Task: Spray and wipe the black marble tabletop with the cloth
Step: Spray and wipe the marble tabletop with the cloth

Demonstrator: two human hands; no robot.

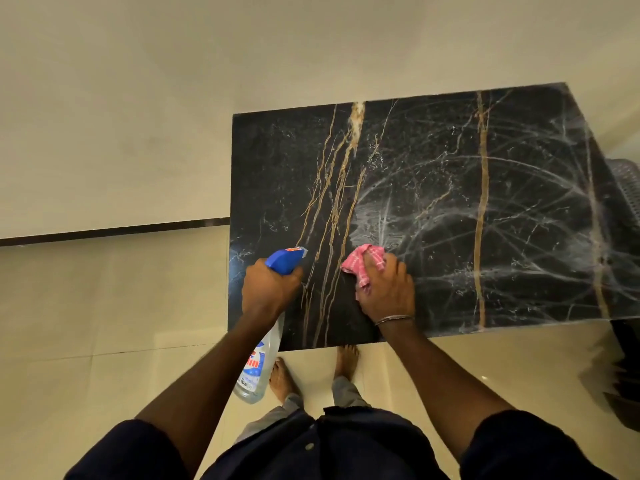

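A dark navy shirt (346,448) with short sleeves and a small pale button fills the bottom edge, and two bare forearms reach forward from it. The left grip (270,289) is curled tight round the neck of a spray bottle (258,368). The bottle has a clear plastic body with a blue and red label and hangs down over the near left corner, while its glossy blue trigger head points across the slab. The hand hides the neck and trigger.

The right grip (386,292) lies on a crumpled pink checked cloth (365,263), fingers bent over it, pressing it onto the worktop (450,161) near the front edge. Most of the soft fabric is covered by the hand. A thin metal bangle (394,319) circles that wrist.

The worktop is a rectangular slab of polished black marble with gold and white veins. Its right half is crossed by whitish smeared arcs, and its left half is speckled with fine droplets.

Two bare feet (346,362) stand on glossy cream floor tiles (104,341) just below the slab's edge. A dark skirting strip (114,231) runs under the plain cream wall (138,98). A dark perforated object (627,192) sits at the right edge, partly cut off.
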